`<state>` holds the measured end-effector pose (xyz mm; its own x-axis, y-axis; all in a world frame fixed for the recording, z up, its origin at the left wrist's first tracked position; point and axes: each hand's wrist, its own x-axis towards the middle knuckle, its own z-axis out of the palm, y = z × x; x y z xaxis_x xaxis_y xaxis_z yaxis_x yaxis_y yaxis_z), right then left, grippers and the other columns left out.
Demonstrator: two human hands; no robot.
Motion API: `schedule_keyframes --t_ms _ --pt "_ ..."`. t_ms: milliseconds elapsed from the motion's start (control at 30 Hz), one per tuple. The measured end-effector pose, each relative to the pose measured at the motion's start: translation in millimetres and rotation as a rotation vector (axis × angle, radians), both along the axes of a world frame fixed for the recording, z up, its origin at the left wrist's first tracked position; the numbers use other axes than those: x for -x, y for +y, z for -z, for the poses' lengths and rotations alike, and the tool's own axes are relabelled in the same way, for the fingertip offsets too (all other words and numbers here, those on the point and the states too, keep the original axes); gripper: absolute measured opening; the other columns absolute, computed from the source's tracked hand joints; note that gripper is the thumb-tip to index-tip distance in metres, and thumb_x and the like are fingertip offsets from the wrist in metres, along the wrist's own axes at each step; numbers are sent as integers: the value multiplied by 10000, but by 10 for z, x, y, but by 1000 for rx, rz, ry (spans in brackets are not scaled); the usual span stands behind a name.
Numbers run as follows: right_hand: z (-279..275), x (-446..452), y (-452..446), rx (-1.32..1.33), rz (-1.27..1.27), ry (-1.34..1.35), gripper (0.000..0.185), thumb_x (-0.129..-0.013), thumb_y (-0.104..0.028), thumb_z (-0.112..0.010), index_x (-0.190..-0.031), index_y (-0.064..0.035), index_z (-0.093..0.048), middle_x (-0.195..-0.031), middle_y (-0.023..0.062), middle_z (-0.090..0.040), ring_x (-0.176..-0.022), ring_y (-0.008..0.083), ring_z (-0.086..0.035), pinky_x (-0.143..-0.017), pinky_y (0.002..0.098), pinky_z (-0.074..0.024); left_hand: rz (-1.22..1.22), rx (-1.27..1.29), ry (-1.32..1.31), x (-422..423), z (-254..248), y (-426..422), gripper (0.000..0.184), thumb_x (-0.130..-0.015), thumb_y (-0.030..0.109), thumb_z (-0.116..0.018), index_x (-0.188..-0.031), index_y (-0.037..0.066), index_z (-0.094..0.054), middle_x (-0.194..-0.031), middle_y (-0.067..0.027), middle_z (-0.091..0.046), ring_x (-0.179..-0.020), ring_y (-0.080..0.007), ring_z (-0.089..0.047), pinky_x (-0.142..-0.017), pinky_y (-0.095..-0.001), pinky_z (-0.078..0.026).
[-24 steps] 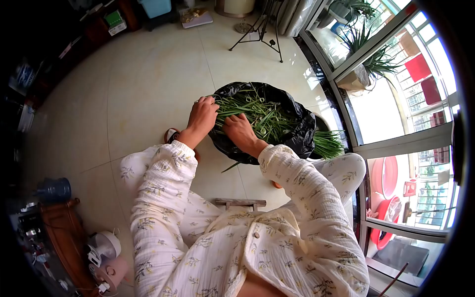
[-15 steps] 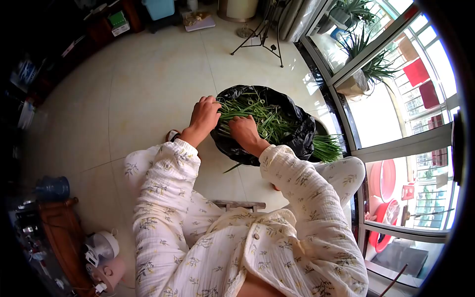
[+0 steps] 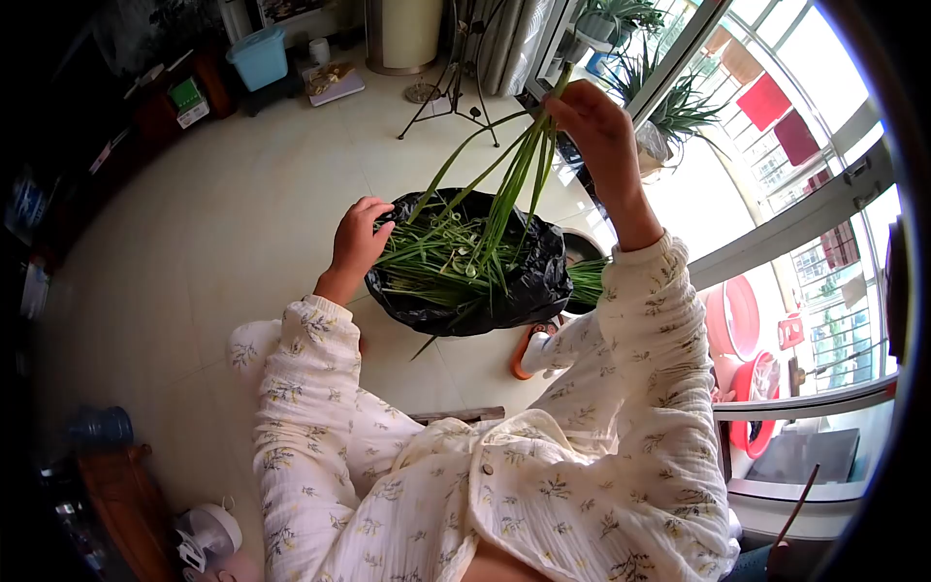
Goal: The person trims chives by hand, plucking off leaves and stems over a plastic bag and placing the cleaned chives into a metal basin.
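Note:
My right hand (image 3: 596,126) is raised at the upper right, its fingers closed on one end of a small bunch of long green chives (image 3: 519,184). The leaves hang and fan out down over a black plastic bag (image 3: 543,286). Many more cut or loose chives (image 3: 427,267) fill the open bag. At the bag's left rim is my left hand (image 3: 359,238), thumb and fingers apart, with nothing visible held in it. Another bunch of chives (image 3: 586,281) lies beside the bag on the right, partly in a dark round container (image 3: 582,244).
A wooden stool edge (image 3: 461,415) shows between my legs on the tiled floor (image 3: 262,223). At the right are sliding glass doors with potted plants (image 3: 669,107) beyond. A thin metal stand (image 3: 465,97) and a blue bin (image 3: 260,58) are at the back.
My right hand has risen from the bag up and to the right, lifting a bunch of chives out. My left hand stays near the bag's left rim, its fingers now apart. The view has shifted.

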<state>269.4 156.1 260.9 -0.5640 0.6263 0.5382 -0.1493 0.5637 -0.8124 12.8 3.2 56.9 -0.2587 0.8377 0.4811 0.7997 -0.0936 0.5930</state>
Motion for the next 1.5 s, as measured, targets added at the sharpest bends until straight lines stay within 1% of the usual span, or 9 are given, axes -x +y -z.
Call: schedule_keyframes --t_ms 67,200,500,633,767,900,1233,1333,1500 --pt "-239 -94 57 -21 27 40 110 -878 -118 -635 -919 -17 -619 -798 8 -642 -741 57 -599 -677 212 -483 5 -75 8 -11 -129 34 246 -784 85 -652 -1024 31 -651 -1025 -98 -631 -896 -265 -613 -821 -328 -491" --pt "-275 -226 -18 131 -16 7 145 -882 -171 -641 -914 -30 -625 -774 8 -635 -712 66 -603 -661 218 -490 71 -37 -438 -59 -297 104 208 -859 81 -612 -1053 11 -640 -982 -62 -664 -856 -137 -624 -783 -272 -505" --pt "1227 -76 -182 524 -135 -326 182 -873 -187 -645 -884 -6 -623 -737 11 -610 -648 72 -576 -600 208 -479 429 179 -1037 -638 -426 153 259 -920 135 -575 -1148 13 -592 -1033 -51 -650 -932 -113 -604 -862 -244 -464" --pt "1594 29 -221 640 -164 -366 155 -862 -143 -649 -902 3 -616 -753 24 -617 -663 89 -589 -608 216 -495 478 283 -1013 -861 -181 230 247 -882 112 -629 -1101 19 -568 -1000 -39 -641 -949 -121 -597 -865 -257 -469" --pt "1882 90 -194 717 -273 -276 131 -853 -88 -641 -928 14 -607 -802 42 -636 -687 106 -606 -626 229 -514 391 367 -1095 -801 19 316 172 -860 70 -643 -1007 33 -562 -921 -20 -630 -849 -106 -610 -741 -241 -498" --pt "1914 102 -153 656 -282 -351 128 -842 -51 -628 -936 30 -600 -828 58 -643 -735 118 -631 -634 240 -530 332 406 -1119 -789 117 370 145 -868 66 -628 -993 34 -561 -904 -13 -626 -802 -97 -607 -697 -227 -491" --pt "2044 75 -128 601 -298 -493 90 -840 -69 -601 -809 15 -603 -694 52 -631 -575 118 -598 -538 243 -475 361 498 -1178 -814 134 338 161 -837 93 -677 -969 54 -593 -872 16 -624 -762 -61 -570 -658 -207 -437" --pt "1910 41 -95 239 -205 -570 78 -809 -65 -611 -800 12 -602 -638 75 -616 -546 146 -598 -545 270 -477 365 549 -1195 -785 113 318 164 -833 91 -679 -977 59 -607 -873 27 -618 -767 -61 -561 -669 -206 -432" --pt "1755 -57 41 112 -83 -581 112 -825 -95 -597 -833 17 -590 -658 69 -600 -598 129 -583 -591 264 -474 348 593 -1255 -744 158 248 158 -811 74 -698 -948 55 -621 -854 24 -629 -758 -65 -573 -655 -208 -444"
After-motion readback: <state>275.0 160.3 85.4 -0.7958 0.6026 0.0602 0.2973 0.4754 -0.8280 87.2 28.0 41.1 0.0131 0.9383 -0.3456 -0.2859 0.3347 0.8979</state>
